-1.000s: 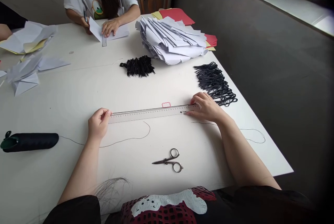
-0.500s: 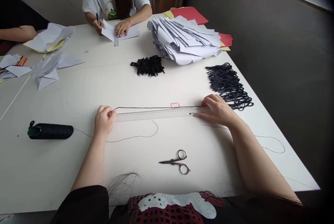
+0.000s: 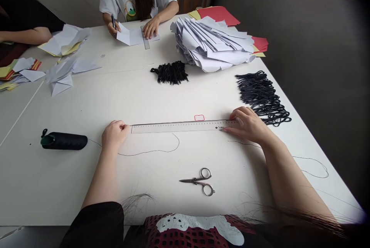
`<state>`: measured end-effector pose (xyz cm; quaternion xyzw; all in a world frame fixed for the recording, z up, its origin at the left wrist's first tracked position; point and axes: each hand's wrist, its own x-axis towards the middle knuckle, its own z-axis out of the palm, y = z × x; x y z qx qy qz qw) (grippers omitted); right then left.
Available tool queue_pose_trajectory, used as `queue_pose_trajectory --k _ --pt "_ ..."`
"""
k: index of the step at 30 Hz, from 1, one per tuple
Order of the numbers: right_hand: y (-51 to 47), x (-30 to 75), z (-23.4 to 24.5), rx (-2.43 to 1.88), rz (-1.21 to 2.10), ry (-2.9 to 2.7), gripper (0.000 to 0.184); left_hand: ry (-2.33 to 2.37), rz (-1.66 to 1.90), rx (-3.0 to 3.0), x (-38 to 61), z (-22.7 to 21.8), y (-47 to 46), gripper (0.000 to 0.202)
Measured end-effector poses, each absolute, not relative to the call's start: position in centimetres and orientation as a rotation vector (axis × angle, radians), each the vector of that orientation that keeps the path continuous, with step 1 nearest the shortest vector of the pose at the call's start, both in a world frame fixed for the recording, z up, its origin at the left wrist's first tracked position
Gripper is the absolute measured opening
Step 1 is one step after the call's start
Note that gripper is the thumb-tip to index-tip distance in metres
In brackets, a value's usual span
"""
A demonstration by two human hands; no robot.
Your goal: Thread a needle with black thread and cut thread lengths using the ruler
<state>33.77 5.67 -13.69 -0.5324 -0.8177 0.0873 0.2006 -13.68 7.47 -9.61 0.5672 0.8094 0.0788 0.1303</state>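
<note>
A transparent ruler (image 3: 182, 127) on the white counter (image 3: 130, 98) carries a fine scale and, toward its right end, dark lettering (image 3: 220, 128), both too small to read.

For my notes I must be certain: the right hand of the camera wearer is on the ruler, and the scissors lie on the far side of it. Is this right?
Not quite: the scissors lie on the near side of the ruler, toward the wearer's body, as the head view shows. The right hand is indeed on the ruler.

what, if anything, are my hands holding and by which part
Right hand: the ruler, by its right end. Left hand: seemingly the dark cord, by its left end.
</note>
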Motion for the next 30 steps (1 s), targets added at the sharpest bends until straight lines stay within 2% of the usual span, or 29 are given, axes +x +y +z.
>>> queue_pose_trajectory --k 13,18,24,30 --pt "5.5 33.7 -13.5 -1.53 0.292 -2.273 0.048 2.365 0.265 1.669 -13.5 -9.7 7.5 0.021" --pt "5.7 32.7 -11.2 -1.46 0.267 -2.242 0.053 2.337 0.276 1.704 -13.8 -9.8 7.5 0.021" --pt "8.2 24.2 -8.5 -1.113 0.316 -2.414 0.042 2.29 0.315 1.764 -13.9 -9.9 7.5 0.022" --pt "11.0 12.1 -11.6 -0.706 0.44 -2.702 0.049 2.298 0.329 1.762 -13.9 -10.1 7.4 0.023"
